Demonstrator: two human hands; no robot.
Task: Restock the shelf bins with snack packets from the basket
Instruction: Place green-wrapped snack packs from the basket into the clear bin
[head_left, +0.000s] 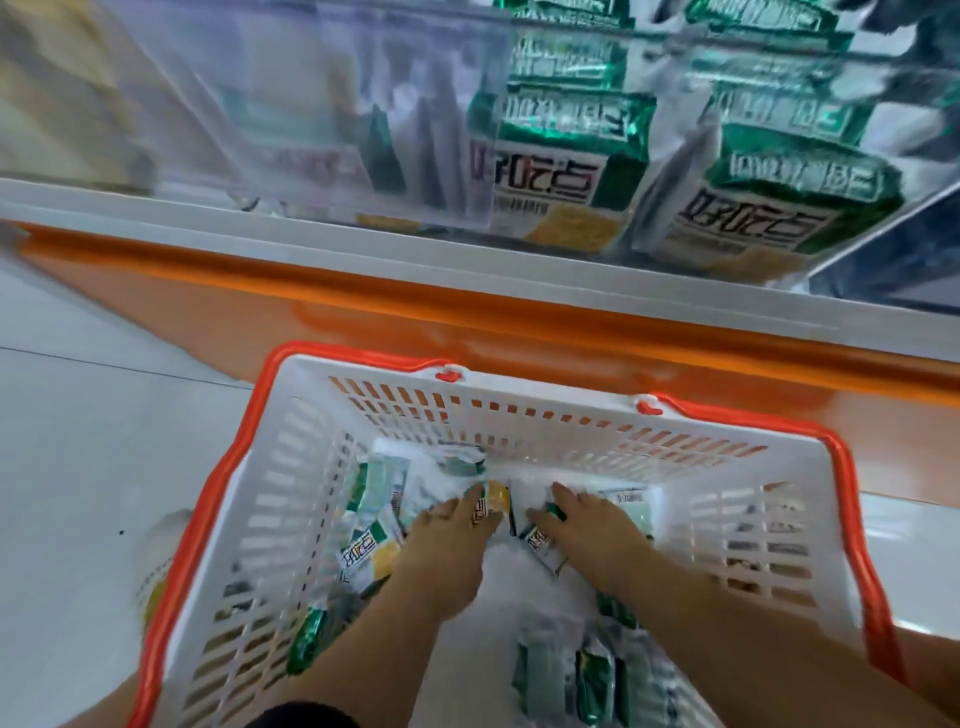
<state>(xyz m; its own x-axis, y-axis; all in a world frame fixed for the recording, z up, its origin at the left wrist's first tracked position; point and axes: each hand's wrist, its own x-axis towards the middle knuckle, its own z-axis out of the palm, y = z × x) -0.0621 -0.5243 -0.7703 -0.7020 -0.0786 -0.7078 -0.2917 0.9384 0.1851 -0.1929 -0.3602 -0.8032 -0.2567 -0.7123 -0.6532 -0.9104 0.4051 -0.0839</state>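
Two hands reach down into the white basket (519, 415) with the orange rim. The basket sits on the pale floor (78, 441), right up against the orange base (467, 322) of the shelf. Loose snack packets (369, 545) lie on the bottom of the basket. They are green, white and yellow.

The left hand (454, 535) is near the middle of the basket. Its fingers are curled round a yellow packet (491, 501). The right hand (587, 525) is just beside it, close but not touching. Its thumb and fingers seem to pinch a white packet (543, 545) with a green end, but the picture is blurry there.

Above the basket is the white shelf (363, 249). Clear bins (675, 150) stand on it side by side. The two bins on the right hold shelf packets (566, 176) in green and white, standing up one behind the other. The bin to their left is too blurry to see into.
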